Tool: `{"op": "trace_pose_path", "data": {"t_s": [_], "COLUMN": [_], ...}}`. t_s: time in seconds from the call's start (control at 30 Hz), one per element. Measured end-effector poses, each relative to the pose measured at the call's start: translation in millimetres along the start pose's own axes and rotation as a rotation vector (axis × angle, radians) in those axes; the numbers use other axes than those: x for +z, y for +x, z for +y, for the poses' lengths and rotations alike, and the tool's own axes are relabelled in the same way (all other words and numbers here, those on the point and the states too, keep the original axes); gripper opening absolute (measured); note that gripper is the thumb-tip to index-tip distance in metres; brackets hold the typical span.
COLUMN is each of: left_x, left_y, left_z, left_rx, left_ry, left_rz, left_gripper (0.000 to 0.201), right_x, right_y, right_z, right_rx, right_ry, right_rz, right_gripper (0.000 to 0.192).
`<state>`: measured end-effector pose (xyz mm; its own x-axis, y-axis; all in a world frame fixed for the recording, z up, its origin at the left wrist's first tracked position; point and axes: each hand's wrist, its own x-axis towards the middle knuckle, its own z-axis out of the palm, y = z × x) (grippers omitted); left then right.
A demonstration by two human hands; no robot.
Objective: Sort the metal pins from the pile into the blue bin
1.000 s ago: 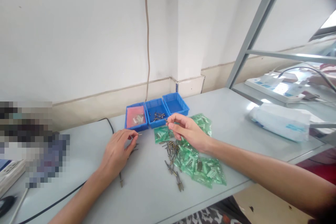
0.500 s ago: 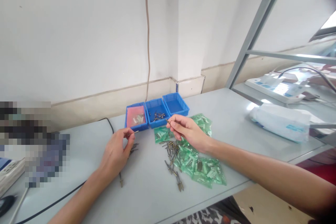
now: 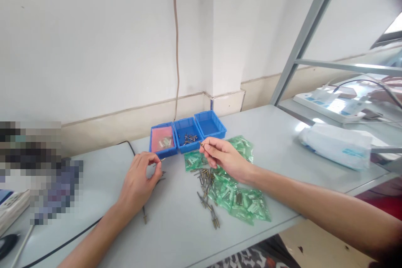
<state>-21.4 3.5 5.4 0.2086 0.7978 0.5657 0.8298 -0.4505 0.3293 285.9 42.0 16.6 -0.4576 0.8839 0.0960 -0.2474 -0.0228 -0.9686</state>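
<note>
Left hand [image 3: 137, 179] and right hand [image 3: 228, 158] pinch metal pins [image 3: 162, 159].

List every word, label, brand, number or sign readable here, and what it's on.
No text is readable.
White package: blue marking, too blurred to read.
Green bags: no legible lettering.
Patterned fabric at the bottom edge: pale shapes, cannot tell if lettering.

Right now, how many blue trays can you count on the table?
3, in a row near the wall: left tray beyond the left hand, middle tray holding metal pins, right tray beyond the right hand.
</note>
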Motion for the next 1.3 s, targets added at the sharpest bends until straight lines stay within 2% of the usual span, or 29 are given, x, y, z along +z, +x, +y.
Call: {"op": "trace_pose_path", "data": {"t_s": [0.27,0.73,1.3], "left_x": [1.4,2.6,3.8], "left_y": [-2.5,-3.6,-2.5], "left_z": [-0.4,-1.0,-3.2], "left_rx": [-0.026,-0.072,-0.025], "left_ry": [-0.03,-0.024,-0.016], "left_rz": [-0.068,-0.12,-0.129], "left_gripper": [0.006,0.009,0.009], "right_x": [0.2,0.6,0.2], "right_y": [0.3,0.4,-0.1], "right_z": [0.6,-2.1,-0.4], "right_rx": [0.013,0.057,0.042], "right_ry": [0.017,0.091,0.05], "right_rz": [0.005,0.018,0.023], "right_gripper": [0.036,0.036,0.033]}}
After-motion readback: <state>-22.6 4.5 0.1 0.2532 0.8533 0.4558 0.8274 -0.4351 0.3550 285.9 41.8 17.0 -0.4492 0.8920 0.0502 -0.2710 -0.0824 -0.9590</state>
